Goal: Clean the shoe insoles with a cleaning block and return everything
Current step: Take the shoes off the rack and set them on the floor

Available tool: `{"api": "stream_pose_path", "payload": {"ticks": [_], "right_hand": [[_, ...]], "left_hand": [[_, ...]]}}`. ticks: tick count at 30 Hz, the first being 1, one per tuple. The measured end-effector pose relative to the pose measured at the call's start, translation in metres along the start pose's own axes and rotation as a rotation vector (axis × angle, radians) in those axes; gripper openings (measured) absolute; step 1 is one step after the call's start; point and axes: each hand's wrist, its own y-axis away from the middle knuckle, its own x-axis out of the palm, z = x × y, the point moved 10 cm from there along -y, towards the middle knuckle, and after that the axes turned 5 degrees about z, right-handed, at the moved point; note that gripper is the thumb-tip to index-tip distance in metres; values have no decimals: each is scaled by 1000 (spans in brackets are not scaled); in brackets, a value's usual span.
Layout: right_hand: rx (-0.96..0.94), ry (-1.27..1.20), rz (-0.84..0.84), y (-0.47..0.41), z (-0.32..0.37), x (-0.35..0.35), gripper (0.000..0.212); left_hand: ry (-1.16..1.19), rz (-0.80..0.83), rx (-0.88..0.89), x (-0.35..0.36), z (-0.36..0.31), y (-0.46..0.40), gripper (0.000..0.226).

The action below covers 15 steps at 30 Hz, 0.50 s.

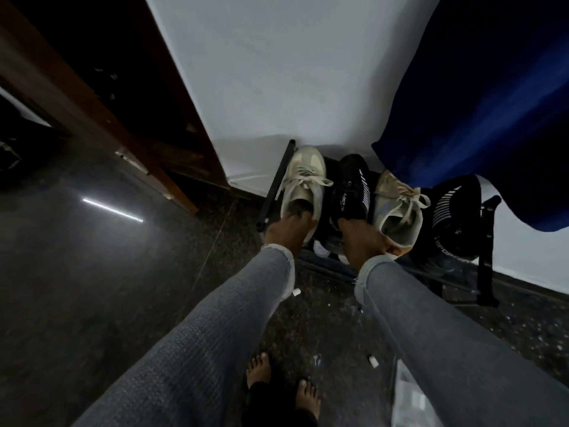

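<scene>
Standing barefoot on the dark floor [92, 288], the person reaches both grey sleeves forward; the left hand [284, 231] has fingers tucked into the left cream sneaker [303, 180], the right hand [366, 241] grips the right cream sneaker [400, 208], both on the black rack [274, 186] beside black shoes [351, 186].

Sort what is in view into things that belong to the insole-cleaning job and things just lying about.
Job:
- left cream lace-up sneaker, left hand at its opening
- right cream lace-up sneaker, right hand at its heel
- black metal shoe rack

Lying about:
- two black knit sport shoes
- blue hanging cloth
- small white bits on the floor
- brown wooden door frame
</scene>
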Motion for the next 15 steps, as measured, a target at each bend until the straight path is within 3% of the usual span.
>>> {"api": "stream_pose_path", "payload": {"ticks": [9, 15], "right_hand": [[-214, -2, -46, 39, 53, -43, 20], [-385, 58, -117, 59, 126, -58, 23]], "left_hand": [[71, -55, -72, -25, 18, 80, 62], [124, -120, -225, -41, 70, 140, 46]]}}
